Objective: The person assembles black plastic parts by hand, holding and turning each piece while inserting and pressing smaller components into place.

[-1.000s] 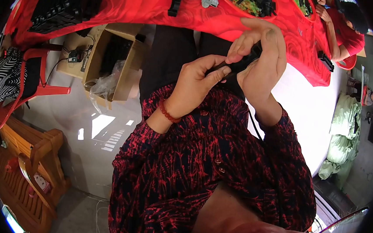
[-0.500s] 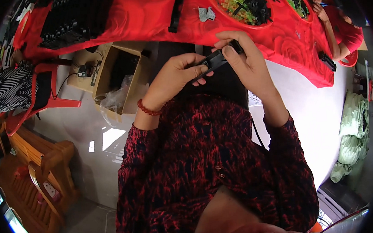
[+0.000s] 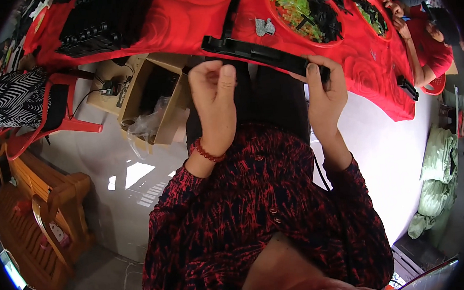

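Observation:
A long black plastic bar (image 3: pixel 260 51) with a recess along it is held at its right end by my right hand (image 3: pixel 326 91), thumb on top and fingers round its far side. The bar slants down to the right, and its left end is at the table's front edge. Below that left end is my left hand (image 3: pixel 214 111), off the bar, with thumb raised and fingers loosely curled; I see nothing in it, though its fingertips are partly hidden. Beyond the bar, another black bar (image 3: pixel 232 11) lies on the red-covered table (image 3: pixel 179 24).
A red tray (image 3: pixel 275 19) holds green and black small parts; a second tray (image 3: pixel 357 15) sits farther right. A stack of black parts (image 3: pixel 100 24) stands at left. Beside the grey crumpled piece (image 3: pixel 264 27) is cloth. A co-worker's hand (image 3: pixel 399 23) works at right. Below stands an open carton (image 3: pixel 177 111).
My left hand has let go of the bar and moved a little lower. My right hand has shifted right, and the bar now stretches lengthwise along the table edge.

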`<state>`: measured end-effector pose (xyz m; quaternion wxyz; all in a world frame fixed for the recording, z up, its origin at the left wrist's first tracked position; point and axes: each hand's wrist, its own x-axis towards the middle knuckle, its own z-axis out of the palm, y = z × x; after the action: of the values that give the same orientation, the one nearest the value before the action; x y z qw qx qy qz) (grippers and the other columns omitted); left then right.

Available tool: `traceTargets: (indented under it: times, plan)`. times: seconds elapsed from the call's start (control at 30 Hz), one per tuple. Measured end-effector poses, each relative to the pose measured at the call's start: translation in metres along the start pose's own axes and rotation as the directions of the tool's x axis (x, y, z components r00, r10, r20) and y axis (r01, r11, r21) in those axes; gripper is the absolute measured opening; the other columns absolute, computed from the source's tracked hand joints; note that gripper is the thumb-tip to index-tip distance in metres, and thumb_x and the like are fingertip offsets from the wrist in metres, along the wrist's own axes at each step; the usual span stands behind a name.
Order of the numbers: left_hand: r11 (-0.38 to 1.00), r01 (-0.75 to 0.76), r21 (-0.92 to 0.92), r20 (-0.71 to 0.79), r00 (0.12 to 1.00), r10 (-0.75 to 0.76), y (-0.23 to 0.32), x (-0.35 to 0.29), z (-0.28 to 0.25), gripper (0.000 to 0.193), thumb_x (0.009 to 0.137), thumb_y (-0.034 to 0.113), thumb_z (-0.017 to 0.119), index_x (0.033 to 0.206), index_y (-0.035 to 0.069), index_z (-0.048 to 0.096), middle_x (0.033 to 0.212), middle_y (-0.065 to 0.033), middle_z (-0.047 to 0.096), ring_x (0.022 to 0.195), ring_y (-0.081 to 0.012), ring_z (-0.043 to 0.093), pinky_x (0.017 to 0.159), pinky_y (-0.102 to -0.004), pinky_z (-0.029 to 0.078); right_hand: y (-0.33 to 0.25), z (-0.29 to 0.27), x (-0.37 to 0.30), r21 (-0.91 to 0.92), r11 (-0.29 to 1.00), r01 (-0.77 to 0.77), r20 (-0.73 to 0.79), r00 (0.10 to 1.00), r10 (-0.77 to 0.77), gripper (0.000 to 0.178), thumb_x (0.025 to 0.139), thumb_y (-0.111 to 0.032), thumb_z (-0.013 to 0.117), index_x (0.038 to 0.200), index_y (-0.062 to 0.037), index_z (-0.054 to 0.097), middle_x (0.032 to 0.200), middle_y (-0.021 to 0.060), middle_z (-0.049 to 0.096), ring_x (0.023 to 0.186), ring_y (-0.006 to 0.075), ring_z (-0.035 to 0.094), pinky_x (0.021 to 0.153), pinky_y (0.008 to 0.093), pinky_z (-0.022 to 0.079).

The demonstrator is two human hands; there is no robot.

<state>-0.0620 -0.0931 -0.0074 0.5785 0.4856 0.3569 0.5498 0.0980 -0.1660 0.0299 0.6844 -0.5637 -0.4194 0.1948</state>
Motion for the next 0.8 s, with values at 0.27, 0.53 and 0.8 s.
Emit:
traceTargets:
  times: [0.27,0.53,0.8]
  plan:
    - [0.676,0.451,-0.583,0.327,0.892,-0.312,0.014,0.017,0.018,0.059,0.103,0.054,0.032,0.127,0.001,0.045,0.122,-0.0175,0.060,0.113,-0.0301,0.060,0.101,-0.0455,0.046,0.006,0.016,-0.024,-0.048,0.995,0.083,0.068,0.995,-0.080,0.022,0.089,0.006,0.063,0.110,0.0030,0.056,0.109,0.0150,0.059,0.094,0.0199,0.061,0.080,0.0301,0.055]
    - [0.448,0.464,-0.765,0.354,0.883,-0.309,0.008,0.031,0.001,0.060,0.099,0.061,0.037,0.118,0.005,0.049,0.088,-0.0058,0.059,0.080,-0.0208,0.061,0.079,-0.0391,0.052,-0.030,0.010,-0.011,-0.302,0.871,0.388,0.596,0.789,-0.145,0.037,0.083,-0.010,0.070,0.117,-0.0025,0.059,0.113,0.0145,0.062,0.105,0.0320,0.057,0.096,0.0401,0.043]
    - [0.480,0.492,-0.726,0.376,0.869,-0.321,0.009,0.029,0.007,0.060,0.100,0.059,0.037,0.120,0.004,0.049,0.084,-0.0070,0.060,0.080,-0.0220,0.063,0.079,-0.0379,0.053,-0.038,0.024,-0.005,-0.378,0.797,0.471,0.528,0.817,-0.232,0.054,0.083,0.002,0.059,0.136,0.0021,0.050,0.105,0.0048,0.070,0.099,0.0226,0.056,0.095,0.0362,0.036]
